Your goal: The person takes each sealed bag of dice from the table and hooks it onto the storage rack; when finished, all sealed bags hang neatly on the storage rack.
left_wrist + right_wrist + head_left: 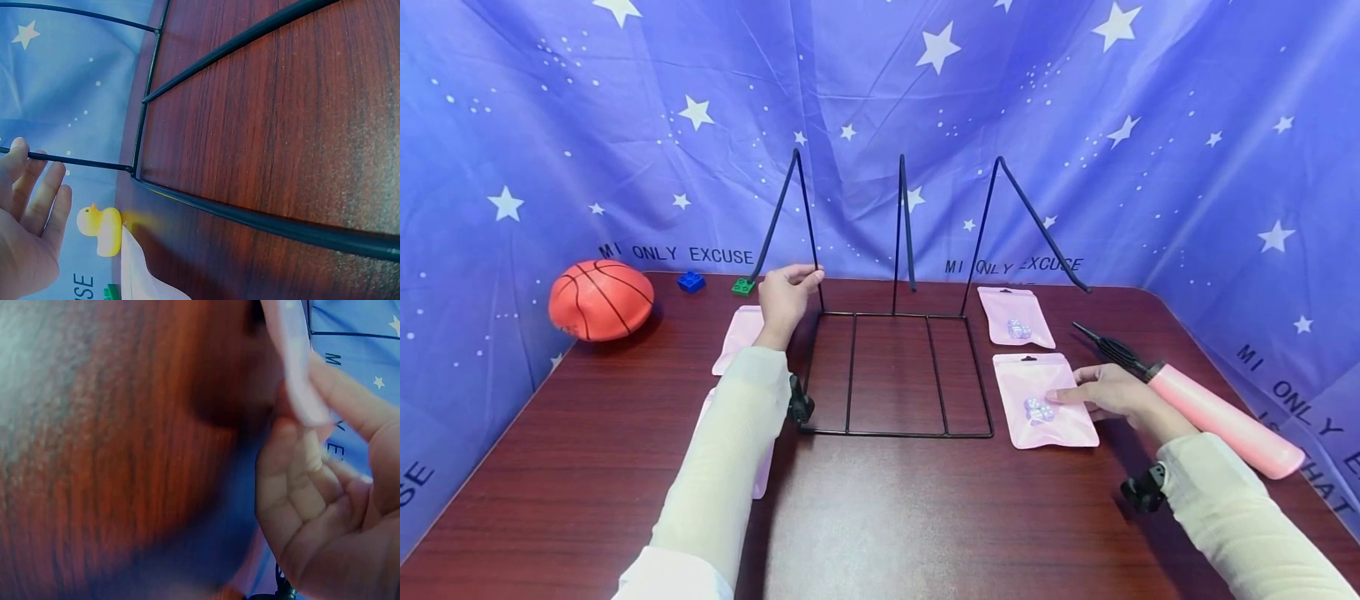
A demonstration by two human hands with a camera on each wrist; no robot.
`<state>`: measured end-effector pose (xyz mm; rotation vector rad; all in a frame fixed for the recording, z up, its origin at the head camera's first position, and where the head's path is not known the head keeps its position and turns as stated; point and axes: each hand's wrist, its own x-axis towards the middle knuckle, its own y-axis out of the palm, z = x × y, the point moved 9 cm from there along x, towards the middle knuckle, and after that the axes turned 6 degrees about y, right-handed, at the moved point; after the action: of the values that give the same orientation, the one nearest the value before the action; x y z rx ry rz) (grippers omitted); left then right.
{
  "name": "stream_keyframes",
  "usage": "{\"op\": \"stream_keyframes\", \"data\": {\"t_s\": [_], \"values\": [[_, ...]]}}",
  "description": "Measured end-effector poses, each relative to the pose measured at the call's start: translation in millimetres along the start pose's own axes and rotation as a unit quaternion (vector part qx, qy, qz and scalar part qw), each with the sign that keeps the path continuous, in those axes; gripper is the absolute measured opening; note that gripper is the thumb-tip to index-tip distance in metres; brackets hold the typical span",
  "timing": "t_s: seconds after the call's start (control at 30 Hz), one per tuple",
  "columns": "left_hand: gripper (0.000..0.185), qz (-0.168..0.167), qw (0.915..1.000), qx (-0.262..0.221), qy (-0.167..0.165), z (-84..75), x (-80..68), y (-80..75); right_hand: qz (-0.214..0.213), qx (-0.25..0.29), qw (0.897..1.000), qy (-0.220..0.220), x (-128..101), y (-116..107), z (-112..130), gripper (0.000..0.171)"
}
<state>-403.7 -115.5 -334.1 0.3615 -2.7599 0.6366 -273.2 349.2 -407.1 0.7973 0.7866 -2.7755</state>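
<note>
A black wire rack [895,434] with three upright hooked arms stands mid-table. With thumb and fingers, my left hand [782,304] pinches its rear left upright, as the left wrist view also shows at the thin rod [81,161]. My right hand [1112,392] grips the right edge of a pink zip bag [1018,383], thumb on top near small clear purplish cubes [1038,410] showing through it. In the right wrist view the bag's edge [299,375] is between thumb and fingers. A second pink bag [1000,308] lies just behind it.
Pink bags [741,337] lie left of the rack, partly hidden by my left arm. A yellow rubber duck [107,231], a green block [742,287], a blue block [691,282] and a dented orange basketball [601,300] are at the back left. Right, a pink pump [1225,417].
</note>
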Motion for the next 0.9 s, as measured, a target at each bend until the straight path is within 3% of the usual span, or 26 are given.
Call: {"op": "stream_keyframes", "data": {"t_s": [0.23, 0.43, 0.7, 0.9], "values": [[0.024, -0.004, 0.9999, -0.015, -0.004, -0.4, 0.1, -0.6, 0.039, 0.031, 0.998, -0.049, -1, 7, 10, 0.057], [0.025, 0.0, 0.9999, -0.011, -0.006, 0.5, 1.0, 0.4, 0.028, 0.033, 0.998, -0.054, -2, 6, 14, 0.062], [0.025, 0.0, 1.0, -0.003, -0.002, 1.0, 1.3, -0.1, 0.018, 0.058, 0.995, -0.076, -7, 3, 17, 0.055], [0.026, 0.0, 1.0, -0.009, -0.003, 2.1, 0.2, 0.0, 0.032, 0.091, 0.989, -0.111, -14, -2, 19, 0.031]]}}
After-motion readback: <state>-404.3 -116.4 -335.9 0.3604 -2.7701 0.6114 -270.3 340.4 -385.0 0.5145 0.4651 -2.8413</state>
